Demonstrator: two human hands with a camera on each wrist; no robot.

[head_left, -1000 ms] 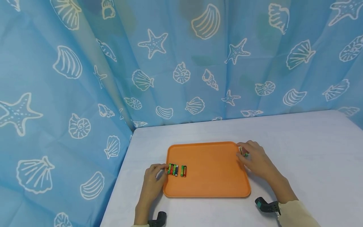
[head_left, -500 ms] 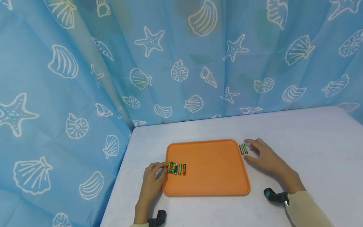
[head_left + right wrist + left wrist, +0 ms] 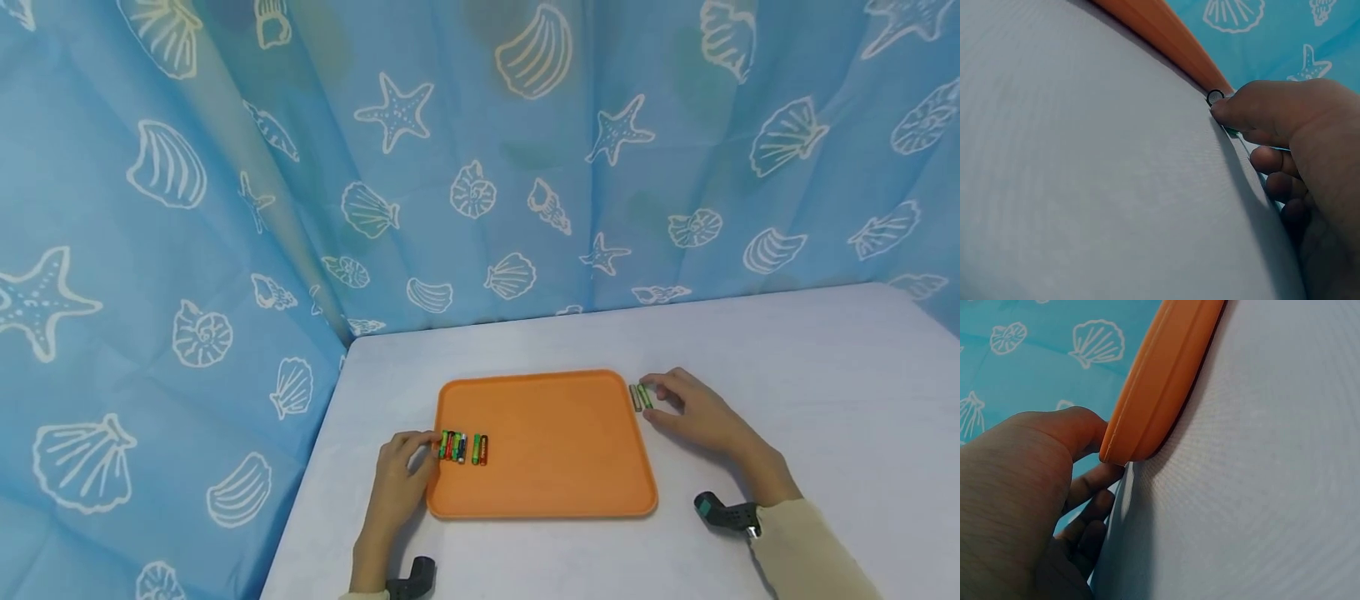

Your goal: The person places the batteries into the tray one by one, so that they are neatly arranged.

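Note:
In the head view, an orange tray (image 3: 555, 450) lies on the white table. At its left side sits a close row of several batteries (image 3: 452, 447). My left hand (image 3: 397, 475) reaches over the rim there, index finger and thumb at the ends of the leftmost battery; the tray wall (image 3: 1160, 381) hides the fingertips in the left wrist view. Just outside the tray's right edge lie a greyish battery (image 3: 635, 398) and a green battery (image 3: 647, 397). My right hand (image 3: 693, 417) pinches the green one lengthwise. The right wrist view shows its thumb beside a round battery end (image 3: 1215, 97).
A green battery (image 3: 476, 450) and a reddish-brown battery (image 3: 483, 451) stand apart from the row inside the tray. White cloth (image 3: 810, 392) covers the table. A blue curtain (image 3: 465, 242) with shell prints hangs behind and to the left.
My right hand drew back from the battery by the tray, baring two there, then closed in on the green one again. The loose pair in the tray spread, then came together. My left hand stayed.

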